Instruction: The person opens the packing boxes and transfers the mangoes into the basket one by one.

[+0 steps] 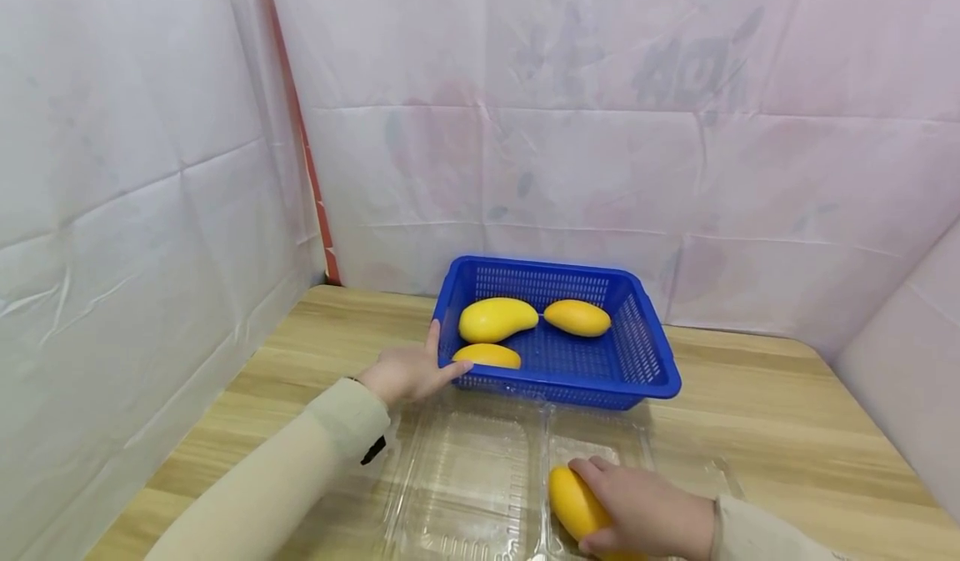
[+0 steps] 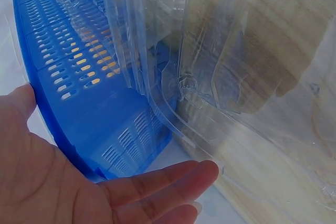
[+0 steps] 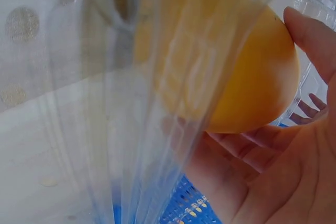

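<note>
My right hand (image 1: 648,507) grips an orange-yellow mango (image 1: 573,498), fingers and thumb round its sides, at the right section of a clear plastic clamshell box (image 1: 468,461). In the right wrist view, the box's clear wall covers part of the mango (image 3: 262,82). With fingers mostly straight, my left hand (image 1: 405,373) touches the front left corner of a blue plastic basket (image 1: 645,388). Inside the basket lie a curved yellow mango (image 1: 495,321), an orange one (image 1: 577,318) and another mango (image 1: 487,355), partly hidden behind the front rim.
The clear box lies opened out on the wooden table (image 1: 757,394), directly in front of the basket. Behind the basket hangs a pale patterned sheet (image 1: 585,169), and another white sheet (image 1: 142,211) lines the left side. A dark band sits at my left sleeve.
</note>
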`<action>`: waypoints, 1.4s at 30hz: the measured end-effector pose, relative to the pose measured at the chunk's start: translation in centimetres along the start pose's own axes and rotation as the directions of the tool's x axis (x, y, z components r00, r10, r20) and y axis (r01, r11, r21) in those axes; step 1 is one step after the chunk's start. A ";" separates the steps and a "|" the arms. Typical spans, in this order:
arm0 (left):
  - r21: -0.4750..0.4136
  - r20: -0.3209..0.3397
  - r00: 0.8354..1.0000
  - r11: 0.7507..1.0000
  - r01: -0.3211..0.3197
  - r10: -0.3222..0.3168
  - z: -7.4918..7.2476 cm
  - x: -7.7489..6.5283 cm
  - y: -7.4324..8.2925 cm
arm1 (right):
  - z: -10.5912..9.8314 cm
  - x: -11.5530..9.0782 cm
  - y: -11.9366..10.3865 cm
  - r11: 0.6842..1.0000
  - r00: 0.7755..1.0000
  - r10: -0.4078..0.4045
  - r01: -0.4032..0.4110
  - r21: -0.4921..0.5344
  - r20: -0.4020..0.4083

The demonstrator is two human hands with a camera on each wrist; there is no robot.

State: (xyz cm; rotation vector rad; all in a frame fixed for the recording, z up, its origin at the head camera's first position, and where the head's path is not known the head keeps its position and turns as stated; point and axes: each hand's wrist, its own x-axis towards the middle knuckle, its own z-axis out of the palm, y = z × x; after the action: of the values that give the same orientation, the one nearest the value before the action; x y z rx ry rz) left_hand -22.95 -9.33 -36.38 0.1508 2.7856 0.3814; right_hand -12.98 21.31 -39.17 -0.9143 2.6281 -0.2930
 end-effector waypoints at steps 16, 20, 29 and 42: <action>0.044 -0.025 1.000 0.999 0.006 -0.005 -1.1 0.4 -0.1 | -1.0 0.9 0.1 0.997 0.996 0.075 -0.076 -0.006 -0.044; 0.053 -0.021 1.000 0.999 0.004 -0.003 -1.2 0.3 0.0 | -0.9 0.9 -0.1 0.996 0.995 0.084 -0.084 -0.004 -0.046; 0.065 -0.019 1.000 0.998 -0.004 0.005 -1.0 0.3 0.1 | -0.8 0.9 -0.1 0.997 0.996 0.077 -0.076 0.013 -0.049; 0.041 -0.014 1.000 0.999 0.005 -0.004 0.3 0.3 0.2 | -0.4 0.1 0.1 0.998 0.995 0.060 -0.059 0.008 -0.085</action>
State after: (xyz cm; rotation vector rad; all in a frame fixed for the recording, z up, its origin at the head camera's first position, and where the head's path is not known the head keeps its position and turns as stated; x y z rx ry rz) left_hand -23.11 -9.06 -36.72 0.1521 2.8087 0.3256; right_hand -13.28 21.32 -38.83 -0.8375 2.7253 -0.3312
